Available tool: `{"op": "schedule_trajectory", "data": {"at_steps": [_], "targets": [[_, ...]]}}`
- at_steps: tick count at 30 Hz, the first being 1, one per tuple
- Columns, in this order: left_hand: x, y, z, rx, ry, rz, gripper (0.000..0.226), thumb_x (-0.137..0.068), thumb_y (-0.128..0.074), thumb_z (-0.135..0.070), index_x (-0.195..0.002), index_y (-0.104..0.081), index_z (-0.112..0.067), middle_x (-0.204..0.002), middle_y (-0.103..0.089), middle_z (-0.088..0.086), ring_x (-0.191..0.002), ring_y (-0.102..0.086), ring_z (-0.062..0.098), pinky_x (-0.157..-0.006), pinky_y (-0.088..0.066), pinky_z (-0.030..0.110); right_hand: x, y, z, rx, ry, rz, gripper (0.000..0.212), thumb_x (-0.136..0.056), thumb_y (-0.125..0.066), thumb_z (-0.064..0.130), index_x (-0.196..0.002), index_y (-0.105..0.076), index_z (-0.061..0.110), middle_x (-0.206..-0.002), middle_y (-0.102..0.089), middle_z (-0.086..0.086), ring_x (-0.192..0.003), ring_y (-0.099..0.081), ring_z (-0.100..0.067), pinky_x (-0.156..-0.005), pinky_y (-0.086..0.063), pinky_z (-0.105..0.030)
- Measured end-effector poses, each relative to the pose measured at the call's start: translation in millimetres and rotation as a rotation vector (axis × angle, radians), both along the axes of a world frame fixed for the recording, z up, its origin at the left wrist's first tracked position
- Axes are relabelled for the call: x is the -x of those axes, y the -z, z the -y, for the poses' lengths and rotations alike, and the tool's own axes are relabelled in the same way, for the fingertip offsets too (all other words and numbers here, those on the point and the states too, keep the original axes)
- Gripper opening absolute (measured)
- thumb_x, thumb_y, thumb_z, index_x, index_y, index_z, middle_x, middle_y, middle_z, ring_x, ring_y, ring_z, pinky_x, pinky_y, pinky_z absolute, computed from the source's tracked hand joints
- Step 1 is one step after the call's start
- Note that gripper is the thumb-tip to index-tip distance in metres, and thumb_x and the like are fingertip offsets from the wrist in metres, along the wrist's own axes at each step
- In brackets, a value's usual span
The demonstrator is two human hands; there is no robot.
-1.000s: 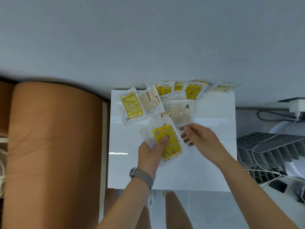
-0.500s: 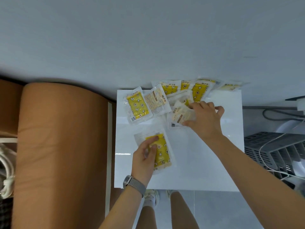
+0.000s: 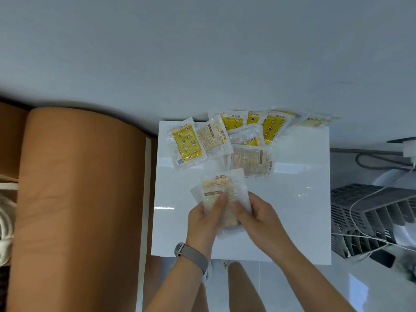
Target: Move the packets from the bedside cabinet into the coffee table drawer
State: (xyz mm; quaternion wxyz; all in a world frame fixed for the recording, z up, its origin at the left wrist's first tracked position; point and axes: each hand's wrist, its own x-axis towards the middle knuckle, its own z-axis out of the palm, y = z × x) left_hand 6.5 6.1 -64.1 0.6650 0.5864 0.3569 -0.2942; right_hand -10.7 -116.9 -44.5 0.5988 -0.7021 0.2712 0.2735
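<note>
both hands, left hand (image 3: 203, 221) and right hand (image 3: 258, 218), grip a small packet stack (image 3: 221, 194) over the bedside cabinet (image 3: 292, 221); gathering step, more hand-warmer packets (image 3: 186, 144) wait behind.

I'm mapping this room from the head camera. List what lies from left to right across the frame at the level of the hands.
White rope → brown upholstered bed side → white bedside cabinet with left hand, held packets, right hand → grey slatted appliance with white cable.
</note>
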Motion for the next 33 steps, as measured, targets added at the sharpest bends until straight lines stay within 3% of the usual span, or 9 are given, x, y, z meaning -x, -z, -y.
{"op": "schedule_trajectory", "data": {"at_steps": [2, 5, 9, 11, 19, 22, 27, 30, 33], "targets": [[-2.4, 3.8, -5.8, -0.051, -0.05, -0.021, 0.01, -0.086, -0.066, -0.022, -0.091, -0.071, -0.014, -0.089, -0.076, 0.004, -0.084, -0.073, 0.022, -0.07, -0.059, 0.031, -9.4, 2.8, 7.7, 0.064, -0.007, 0.01, 0.034, -0.09, -0.051, 0.048, -0.093, -0.07, 0.021, -0.087, -0.072, 0.001, -0.08, -0.068, -0.018, -0.076, -0.057, -0.035], [-8.7, 6.0, -17.5, -0.076, -0.113, -0.056, 0.013, -0.085, -0.067, -0.025, -0.095, -0.07, -0.017, -0.096, -0.075, 0.003, -0.091, -0.071, 0.023, -0.077, -0.059, 0.037, -31.6, 26.4, 29.5, 0.328, 0.037, 0.168, 0.017, -0.086, -0.066, 0.04, -0.098, -0.068, 0.028, -0.097, -0.068, 0.014, -0.091, -0.063, -0.012, -0.081, -0.052, -0.025], [-12.7, 9.4, -33.1, -0.081, -0.158, -0.068, 0.029, -0.075, -0.07, -0.033, -0.1, -0.069, -0.017, -0.104, -0.074, 0.004, -0.1, -0.068, 0.026, -0.092, -0.053, 0.045, -56.8, 74.1, 51.3, 0.748, -0.298, 0.294, 0.078, -0.065, -0.084, 0.042, -0.132, -0.051, 0.021, -0.132, -0.05, 0.001, -0.122, -0.04, -0.025, -0.101, -0.033, -0.033], [-14.2, 9.1, -39.2, -0.087, -0.172, -0.069, 0.028, -0.076, -0.07, -0.031, -0.099, -0.07, -0.016, -0.103, -0.074, 0.004, -0.1, -0.068, 0.026, -0.093, -0.052, 0.047, -62.8, 86.6, 55.6, 0.864, -0.455, 0.312, 0.087, -0.062, -0.084, 0.046, -0.137, -0.046, 0.023, -0.139, -0.047, 0.002, -0.128, -0.036, -0.026, -0.103, -0.03, -0.04], [-22.1, 7.4, -59.5, -0.093, -0.202, -0.037, 0.01, -0.086, -0.065, -0.021, -0.095, -0.069, -0.02, -0.104, -0.073, 0.002, -0.1, -0.068, 0.025, -0.094, -0.051, 0.047, -64.6, 87.6, 57.2, 1.047, -0.537, 0.118, 0.064, -0.068, -0.074, 0.057, -0.117, -0.054, 0.022, -0.102, -0.056, 0.001, -0.107, -0.05, -0.025, -0.09, -0.024, -0.04], [-26.1, 6.0, -68.9, -0.082, -0.239, -0.015, 0.01, -0.087, -0.064, -0.021, -0.095, -0.069, -0.021, -0.101, -0.074, -0.001, -0.098, -0.068, 0.022, -0.09, -0.052, 0.043, -61.1, 70.9, 58.0, 0.871, -0.541, 0.056, 0.038, -0.078, -0.069, 0.051, -0.093, -0.056, 0.018, -0.083, -0.047, 0.005, -0.092, -0.057, -0.024, -0.071, -0.034, -0.032], [-30.6, 0.5, -91.4, -0.091, -0.306, 0.042, 0.011, -0.087, -0.062, -0.022, -0.098, -0.067, -0.023, -0.093, -0.075, -0.009, -0.09, -0.071, 0.015, -0.078, -0.055, 0.033, -71.5, 17.1, 32.5, 0.529, -0.589, -0.128, 0.036, -0.072, -0.076, 0.049, -0.075, -0.055, 0.021, -0.074, -0.057, 0.008, -0.073, -0.057, -0.014, -0.057, -0.037, -0.027], [-32.1, -3.7, -108.7, -0.112, -0.37, 0.064, 0.011, -0.09, -0.06, -0.022, -0.1, -0.066, -0.023, -0.092, -0.075, -0.01, -0.089, -0.071, 0.012, -0.07, -0.056, 0.028, -88.1, 3.7, -13.2, 0.253, -0.351, -0.041, 0.029, -0.076, -0.077, 0.041, -0.093, -0.067, 0.019, -0.085, -0.067, 0.006, -0.079, -0.063, -0.011, -0.063, -0.051, -0.028], [-30.7, -8.5, -125.7, -0.137, -0.414, 0.073, 0.011, -0.091, -0.059, -0.022, -0.099, -0.064, -0.026, -0.092, -0.074, -0.013, -0.088, -0.07, 0.01, -0.069, -0.055, 0.027, -109.4, 28.9, -67.5, 0.348, -0.235, 0.119, 0.042, -0.078, -0.071, 0.048, -0.107, -0.07, 0.017, -0.107, -0.066, -0.006, -0.105, -0.06, -0.023, -0.088, -0.05, -0.035]]}}
